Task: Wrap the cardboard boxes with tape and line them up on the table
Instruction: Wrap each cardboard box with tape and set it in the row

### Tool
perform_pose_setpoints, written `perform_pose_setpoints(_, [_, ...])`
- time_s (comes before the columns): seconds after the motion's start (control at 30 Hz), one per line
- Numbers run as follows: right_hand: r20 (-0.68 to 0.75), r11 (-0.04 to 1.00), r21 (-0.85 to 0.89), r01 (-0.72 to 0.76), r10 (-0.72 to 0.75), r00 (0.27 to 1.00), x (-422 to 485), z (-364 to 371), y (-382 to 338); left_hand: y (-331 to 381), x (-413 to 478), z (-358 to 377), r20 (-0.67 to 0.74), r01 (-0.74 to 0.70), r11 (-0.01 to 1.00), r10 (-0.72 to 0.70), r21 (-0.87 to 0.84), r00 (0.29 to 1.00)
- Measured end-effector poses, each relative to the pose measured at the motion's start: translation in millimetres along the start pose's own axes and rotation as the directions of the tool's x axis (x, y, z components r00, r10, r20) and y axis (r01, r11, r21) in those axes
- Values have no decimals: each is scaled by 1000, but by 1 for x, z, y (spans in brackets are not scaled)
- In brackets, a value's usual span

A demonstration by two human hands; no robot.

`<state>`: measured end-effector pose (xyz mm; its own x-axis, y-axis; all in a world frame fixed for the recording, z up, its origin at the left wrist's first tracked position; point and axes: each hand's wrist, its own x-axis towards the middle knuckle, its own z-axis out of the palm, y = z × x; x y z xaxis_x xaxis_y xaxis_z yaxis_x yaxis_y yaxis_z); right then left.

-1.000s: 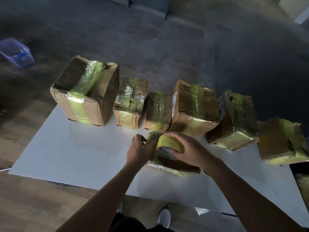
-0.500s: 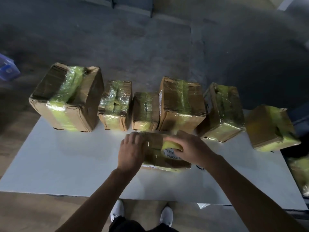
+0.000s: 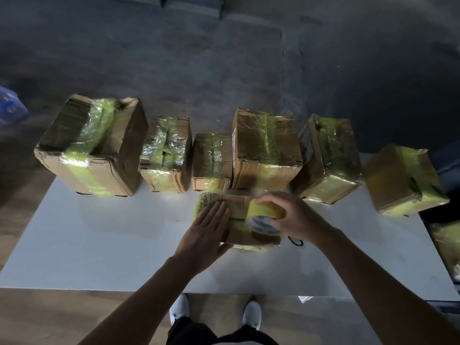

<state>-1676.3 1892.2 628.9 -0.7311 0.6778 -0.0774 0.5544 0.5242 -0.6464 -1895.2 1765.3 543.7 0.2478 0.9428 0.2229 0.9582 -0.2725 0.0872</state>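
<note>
A dim room, its dark grey floor (image 3: 224,70) mottled and rough beyond, warm wood planking nearer; between them stands a smooth, matte white bench (image 3: 99,232). Along its far side six cardboard boxes make a row, each banded with glossy, crinkled yellow-green tape: the largest box (image 3: 94,148) at the left end, blocky with dented corners; the second box (image 3: 166,155) just beside it, small and swathed in wrinkled film; the third box (image 3: 211,163), smaller still, against the fourth box (image 3: 265,150), a taller block with a white label on its left face; the fifth box (image 3: 328,158), turned at an angle and almost wholly wrapped; the sixth box (image 3: 403,180) set apart at the right end, skewed, near the bench's edge. In front of the row, about mid-bench, lies the flat box (image 3: 239,207), low and oblong, tape over its left end. The left hand (image 3: 206,235) rests palm down on its top, fingers straight and together; the right hand (image 3: 296,217) curls round the tape roll (image 3: 267,212), a yellow ring with a printed white core, standing on edge on the box's right part; the hands are apart, bare cardboard between them. A small black ring (image 3: 296,241) lies on the bench by the right wrist; a blue plastic bin (image 3: 10,108) sits on the floor at far left.
</note>
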Motion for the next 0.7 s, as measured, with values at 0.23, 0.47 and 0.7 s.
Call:
perform_pose_setpoints(0.23, [-43,964,-212,163,-176,983,2,7,-19,11,11,-8,74,51,997,-47,-50,996])
perform_pose_setpoints(0.47, [-5,999,15,42,-42,999,-6,17,4,22,19,-8,217,20,1000,-20,-1,976])
perform_pose_setpoints(0.7, [28,996,-56,73,-71,997,-10,-18,23,24,20,-12,200,39,999,-35,-11,979])
